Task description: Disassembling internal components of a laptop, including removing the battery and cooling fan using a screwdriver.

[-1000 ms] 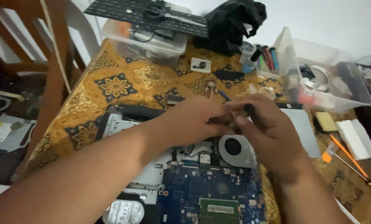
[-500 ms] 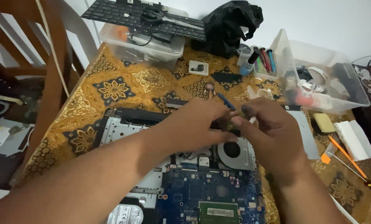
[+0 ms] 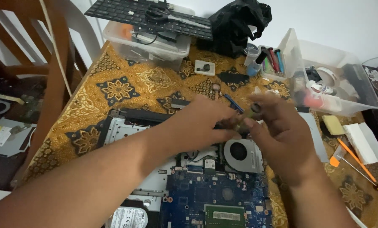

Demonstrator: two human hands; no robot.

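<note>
Both my hands meet above an opened laptop chassis on a patterned cloth. My left hand has its fingers closed around a small part where the hands touch, and a thin blue piece sticks out behind them. My right hand pinches a slim tool with a dark tip; motion blur hides its details. Under the hands lie the round cooling fan and the blue motherboard with a green memory module. A hard drive sits at the bottom edge.
A clear box carrying a black keyboard stands at the back, beside a black bag. Another clear tub of parts sits right, with screwdrivers beside it. An orange-handled screwdriver, a white box and a wooden chair are near.
Both hands have lifted slightly away from me, toward the back of the chassis, staying pressed together. The blue piece now shows behind the fingers. The view has tilted a little.
</note>
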